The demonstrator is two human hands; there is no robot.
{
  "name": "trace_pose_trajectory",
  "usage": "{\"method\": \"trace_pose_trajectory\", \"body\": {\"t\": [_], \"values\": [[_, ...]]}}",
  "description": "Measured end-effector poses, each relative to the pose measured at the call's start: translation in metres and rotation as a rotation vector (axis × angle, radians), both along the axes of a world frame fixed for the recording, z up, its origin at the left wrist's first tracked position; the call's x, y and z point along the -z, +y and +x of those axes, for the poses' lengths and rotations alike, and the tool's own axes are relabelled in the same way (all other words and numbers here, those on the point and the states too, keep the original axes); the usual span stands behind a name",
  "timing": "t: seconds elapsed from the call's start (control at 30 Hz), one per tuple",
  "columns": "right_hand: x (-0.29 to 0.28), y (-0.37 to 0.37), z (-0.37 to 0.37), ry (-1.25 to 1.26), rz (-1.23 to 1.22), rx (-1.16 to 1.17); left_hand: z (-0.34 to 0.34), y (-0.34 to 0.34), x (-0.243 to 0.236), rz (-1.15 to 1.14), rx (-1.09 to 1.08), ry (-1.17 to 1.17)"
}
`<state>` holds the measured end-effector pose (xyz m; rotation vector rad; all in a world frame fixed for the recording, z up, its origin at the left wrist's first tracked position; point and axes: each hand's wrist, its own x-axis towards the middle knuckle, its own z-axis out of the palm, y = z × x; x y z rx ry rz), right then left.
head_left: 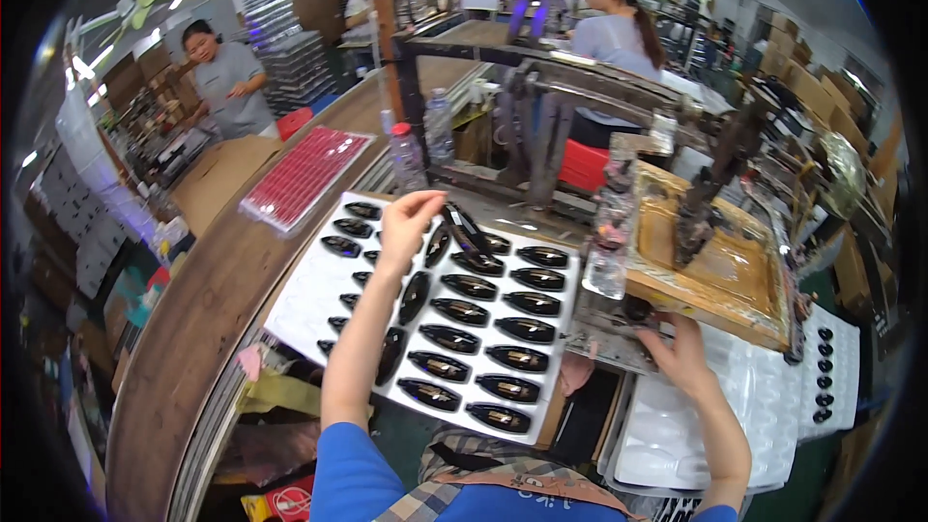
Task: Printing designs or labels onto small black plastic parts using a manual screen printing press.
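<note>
My left hand pinches a glossy black oval piece, lifted at a tilt over a white tray that carries rows of similar black pieces. My right hand is at the metal fixture of the printing machine, fingers bent beside a small dark part; what they grip is partly hidden. Above that hand sits a yellow-stained screen frame, attached to the machine.
A red grid tray lies on a curved wooden belt. Bottles stand beside a steel frame. White trays are stacked at right. Two co-workers work beyond, and another person is farther back.
</note>
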<state>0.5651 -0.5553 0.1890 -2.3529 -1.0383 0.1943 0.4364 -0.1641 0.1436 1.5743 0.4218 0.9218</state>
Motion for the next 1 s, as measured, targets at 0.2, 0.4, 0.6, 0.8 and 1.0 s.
{"method": "trace_pose_trajectory", "body": {"t": [0.2,0.4,0.6,0.8,1.0], "values": [[0.048,-0.104,0.061,-0.124,0.17,0.393,-0.126,0.147,0.075,0.173,-0.529,0.183],[0.123,-0.299,0.207,-0.194,0.196,0.639,-0.166,0.183,0.117,0.086,-0.765,0.431],[0.142,-0.402,0.248,-0.427,-0.364,1.017,-0.164,0.192,0.136,0.134,-0.777,0.725],[0.111,-0.369,0.22,-0.484,-0.35,0.878,-0.106,0.138,0.093,0.746,-0.814,0.681],[0.069,-0.276,0.152,-0.334,0.317,0.641,0.034,-0.037,0.028,0.729,0.169,0.355]]}}
